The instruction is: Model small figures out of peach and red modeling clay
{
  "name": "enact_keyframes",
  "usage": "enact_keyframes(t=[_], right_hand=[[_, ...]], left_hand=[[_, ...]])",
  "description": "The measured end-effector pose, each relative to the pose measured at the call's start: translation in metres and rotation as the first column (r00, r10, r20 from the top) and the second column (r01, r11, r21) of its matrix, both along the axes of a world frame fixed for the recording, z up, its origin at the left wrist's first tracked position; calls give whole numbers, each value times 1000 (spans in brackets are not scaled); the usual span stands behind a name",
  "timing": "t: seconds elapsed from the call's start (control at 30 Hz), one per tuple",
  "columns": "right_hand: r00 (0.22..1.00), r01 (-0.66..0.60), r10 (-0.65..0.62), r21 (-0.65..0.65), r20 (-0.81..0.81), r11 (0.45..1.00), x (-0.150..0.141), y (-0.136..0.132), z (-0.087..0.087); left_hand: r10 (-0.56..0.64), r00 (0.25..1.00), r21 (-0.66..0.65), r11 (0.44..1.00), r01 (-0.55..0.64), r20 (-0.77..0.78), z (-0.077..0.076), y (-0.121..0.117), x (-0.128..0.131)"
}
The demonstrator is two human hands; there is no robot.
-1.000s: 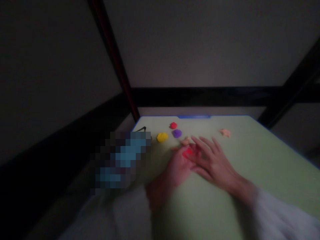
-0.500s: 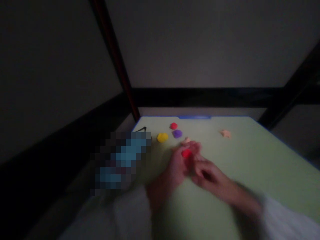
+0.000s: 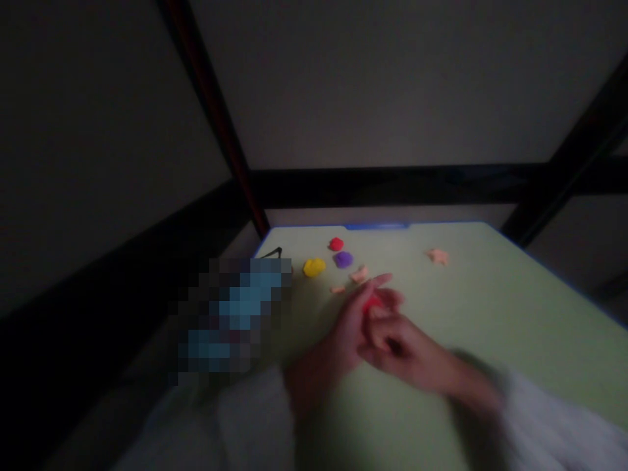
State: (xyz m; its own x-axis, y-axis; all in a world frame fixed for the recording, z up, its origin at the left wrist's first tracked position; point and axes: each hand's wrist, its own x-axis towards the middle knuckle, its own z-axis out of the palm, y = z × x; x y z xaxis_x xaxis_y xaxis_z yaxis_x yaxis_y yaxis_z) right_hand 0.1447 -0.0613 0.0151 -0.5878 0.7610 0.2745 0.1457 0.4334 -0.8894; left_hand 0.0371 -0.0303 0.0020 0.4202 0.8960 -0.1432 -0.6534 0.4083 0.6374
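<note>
A soft red lump that looks like modelling clay [image 3: 373,303] rests in the palm of my left hand [image 3: 349,328], whose fingers reach around its far side. Pressed against this clay are the curled fingers of my right hand [image 3: 405,343]. Most of the lump is hidden behind those fingers, and both hands are slightly blurred. Just beyond my left hand lie a pale pink piece [image 3: 360,274] and a smaller pinkish piece [image 3: 337,289] on the table.
On the pale green table [image 3: 490,314] lie a yellow lump [image 3: 314,267], a purple lump [image 3: 344,259], another red lump [image 3: 336,244] and a pale pink shape [image 3: 437,256] at right. A pixelated blue area [image 3: 245,307] covers the left side. Walls stand behind the table.
My right hand has moved left, over the red clay in my left palm, covering more of it. The pale pink pieces beyond my left hand show more now. The view has shifted slightly.
</note>
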Motion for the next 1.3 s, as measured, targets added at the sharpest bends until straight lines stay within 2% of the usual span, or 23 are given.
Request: enact_keyframes(t=[0.23, 0.53, 0.67, 0.77, 0.87, 0.93, 1.0, 1.13, 1.3], right_hand=[[999, 37, -38, 15, 22, 999, -1, -2, -2], [992, 31, -35, 38, 119, 999, 2, -6, 0], [993, 39, -55, 143, 106, 989, 3, -5, -1], [984, 10, -57, 264, 169, 964, 6, -5, -5], [969, -55, -29, 332, 244, 941, 10, -6, -9], [975, -75, -2, 337, 223, 938, 11, -6, -11], [985, -69, 10, 341, 174, 938, 11, -6, -11], [991, -24, -16, 294, 133, 956, 8, -8, -8], [995, 24, -41, 177, 92, 984, 7, -11, -7]], left_hand=[[98, 984, 120, 990, -80, -151, 4, -4, 2], [96, 991, 137, 987, -84, -88, 12, -18, 7], [46, 993, 81, 996, -38, -108, 19, -17, 4], [-5, 997, 7, 1000, 6, -76, 25, -13, 0], [62, 993, 2, 998, -63, -104, 27, -9, -2], [112, 982, 87, 991, -100, -152, 24, -8, -3], [101, 982, 162, 984, -75, -158, 21, -10, -3], [9, 994, 189, 982, 11, -106, 18, -17, -1], [72, 990, 203, 978, -46, -125, 21, -23, 2]])
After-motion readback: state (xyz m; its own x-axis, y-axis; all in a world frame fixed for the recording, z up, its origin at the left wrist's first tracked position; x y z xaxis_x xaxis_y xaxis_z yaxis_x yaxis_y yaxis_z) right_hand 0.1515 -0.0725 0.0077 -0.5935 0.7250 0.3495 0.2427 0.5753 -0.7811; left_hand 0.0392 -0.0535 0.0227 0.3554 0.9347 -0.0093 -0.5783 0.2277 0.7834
